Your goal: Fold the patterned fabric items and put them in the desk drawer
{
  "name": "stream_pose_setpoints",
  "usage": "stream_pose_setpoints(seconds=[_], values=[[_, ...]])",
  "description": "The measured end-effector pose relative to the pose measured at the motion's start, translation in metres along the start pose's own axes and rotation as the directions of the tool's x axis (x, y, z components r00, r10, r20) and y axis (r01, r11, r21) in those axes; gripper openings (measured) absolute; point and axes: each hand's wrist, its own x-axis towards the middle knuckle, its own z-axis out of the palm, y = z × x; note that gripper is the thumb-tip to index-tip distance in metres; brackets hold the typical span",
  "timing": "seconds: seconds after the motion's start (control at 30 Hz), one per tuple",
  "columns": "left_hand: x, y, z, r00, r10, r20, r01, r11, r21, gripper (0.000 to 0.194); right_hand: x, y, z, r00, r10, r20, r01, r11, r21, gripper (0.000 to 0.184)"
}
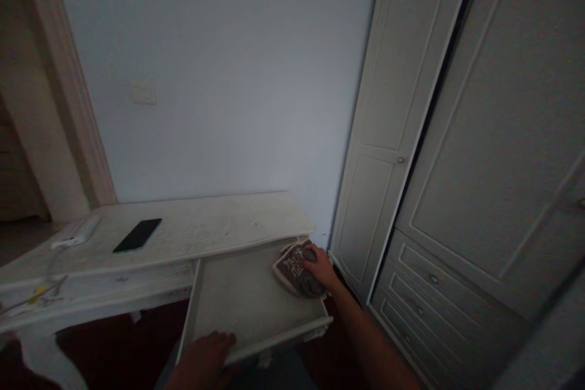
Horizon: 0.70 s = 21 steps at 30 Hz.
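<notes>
A white drawer (237, 298) is pulled out from a white desk (192, 225). My right hand (320, 265) reaches into the drawer's far right corner, its fingers pressed on a dark patterned cloth (295, 268) that lies there. My left hand (208, 350) rests on the drawer's front edge at the lower left, fingers curled over the rim. The inside of the drawer is otherwise bare.
A black phone (137, 235) and a white power strip (80, 231) with a cable lie on the desktop. A tall white wardrobe (457, 183) with doors and lower drawers stands close on the right. A doorway opens at the far left.
</notes>
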Motion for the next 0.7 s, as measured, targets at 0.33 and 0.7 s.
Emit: stream_pose_setpoints(seconds=[0.33,0.7], values=[[0.002,0.003,0.006,0.999,-0.016,-0.051,0.017,1.000,0.009,0.057,-0.051,-0.015,0.031,0.825,-0.153,0.543,0.513,0.605,-0.609,0.033],[0.009,0.003,0.013,0.999,0.011,-0.033,-0.012,1.000,-0.027,0.061,0.000,-0.055,0.119,0.923,-0.007,0.386,0.278,0.707,-0.650,0.061]])
